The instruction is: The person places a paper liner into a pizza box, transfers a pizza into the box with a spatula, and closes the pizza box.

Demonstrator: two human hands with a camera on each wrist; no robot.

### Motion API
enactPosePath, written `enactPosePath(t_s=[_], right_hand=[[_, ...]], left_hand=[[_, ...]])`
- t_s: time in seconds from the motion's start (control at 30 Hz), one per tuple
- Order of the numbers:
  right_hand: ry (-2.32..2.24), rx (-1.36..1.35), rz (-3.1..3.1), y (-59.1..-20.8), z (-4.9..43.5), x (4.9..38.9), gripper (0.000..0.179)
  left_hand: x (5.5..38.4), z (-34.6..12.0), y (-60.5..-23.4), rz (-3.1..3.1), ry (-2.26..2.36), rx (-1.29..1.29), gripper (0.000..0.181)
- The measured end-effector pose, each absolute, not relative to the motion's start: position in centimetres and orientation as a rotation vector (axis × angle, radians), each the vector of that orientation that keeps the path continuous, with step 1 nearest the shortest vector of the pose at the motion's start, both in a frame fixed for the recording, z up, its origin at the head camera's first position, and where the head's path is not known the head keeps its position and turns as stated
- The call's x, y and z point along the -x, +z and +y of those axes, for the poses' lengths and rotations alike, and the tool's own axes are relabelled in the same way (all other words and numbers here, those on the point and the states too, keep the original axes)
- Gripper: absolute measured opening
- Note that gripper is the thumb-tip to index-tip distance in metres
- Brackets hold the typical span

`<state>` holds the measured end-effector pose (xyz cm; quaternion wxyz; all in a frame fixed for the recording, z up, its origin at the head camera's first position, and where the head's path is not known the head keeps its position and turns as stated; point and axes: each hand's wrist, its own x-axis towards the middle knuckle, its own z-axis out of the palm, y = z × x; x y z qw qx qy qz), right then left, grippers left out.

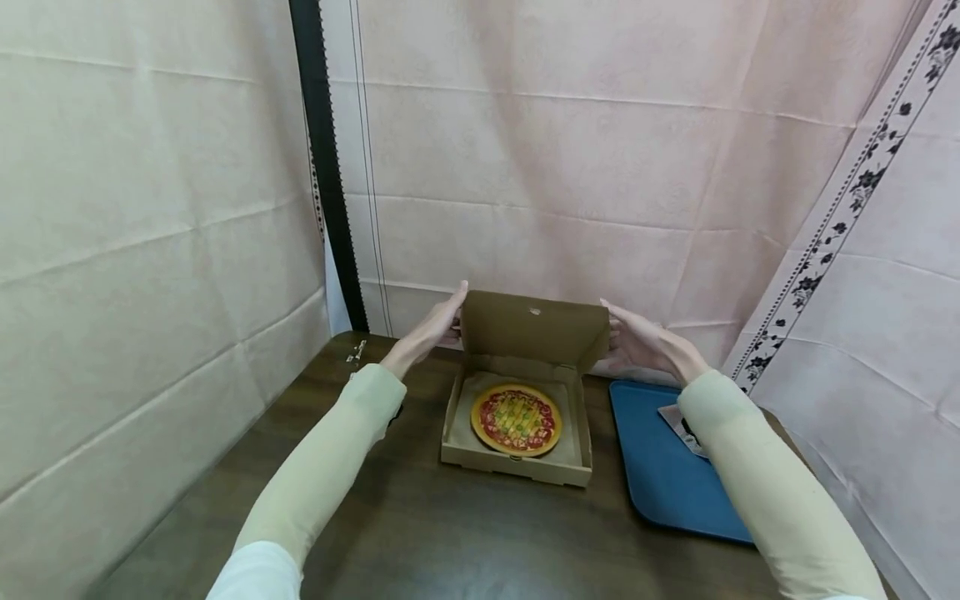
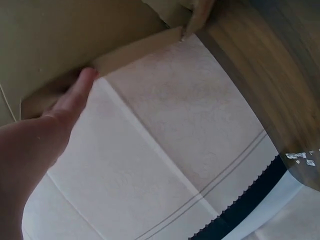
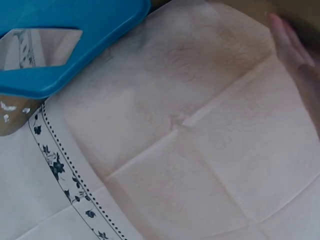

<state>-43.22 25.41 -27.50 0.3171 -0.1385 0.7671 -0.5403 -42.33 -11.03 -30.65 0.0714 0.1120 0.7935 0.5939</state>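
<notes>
A small cardboard pizza box stands on the table with its lid raised at the back. Inside, on pale paper, lies a round pizza with red, yellow and green topping. My left hand holds the lid's left side, thumb at its upper corner; the left wrist view shows a digit along the side flap. On the lid's right side, my right hand holds the edge. That hand appears only in part at the right border of the right wrist view, and several fingertips are hidden by cardboard.
A blue tray lies right of the box, partly under my right forearm, with a flat shiny packet or card on it. Small shiny bits lie at the table's far left corner. Cloth curtains hang behind and on both sides.
</notes>
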Motion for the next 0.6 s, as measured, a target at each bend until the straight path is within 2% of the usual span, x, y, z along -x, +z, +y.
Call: enactPosePath(t_s=[0.6], right_hand=[[-0.958, 0.587, 2.363, -30.4, 26.4, 40.2, 0.075]], left_hand=[[39.4, -12.3, -33.1, 2.721, 1.262, -0.624, 0.057]])
